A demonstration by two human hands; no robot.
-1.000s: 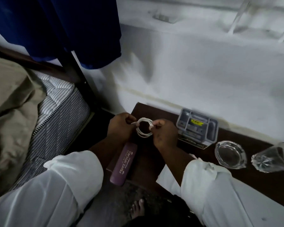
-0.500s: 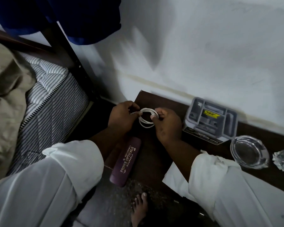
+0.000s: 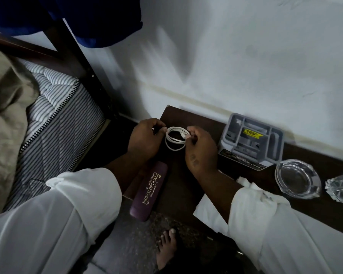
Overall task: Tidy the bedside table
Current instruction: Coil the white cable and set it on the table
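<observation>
A white cable (image 3: 175, 138) is wound into a small coil just above the dark wooden bedside table (image 3: 178, 184). My left hand (image 3: 145, 139) pinches the coil's left side and my right hand (image 3: 201, 150) pinches its right side, where the plug end shows. A purple glasses case (image 3: 149, 191) lies on the table's left front corner, overhanging the edge. A grey compartment organiser (image 3: 250, 140) stands against the wall. To its right sit a glass ashtray (image 3: 298, 178) and a cut-glass tumbler (image 3: 341, 187) lying on its side.
A white cloth (image 3: 210, 212) lies on the table under my right forearm. A bed with a striped mattress (image 3: 53, 123) and olive blanket (image 3: 6, 115) stands to the left, with a dark bedpost (image 3: 83, 66) and blue fabric (image 3: 77, 16) above. My bare foot (image 3: 166, 248) rests on the floor.
The view has tilted down and shifted left, so the table items sit further right. Both hands stay on the cable coil, which looks a little larger and lower over the table.
</observation>
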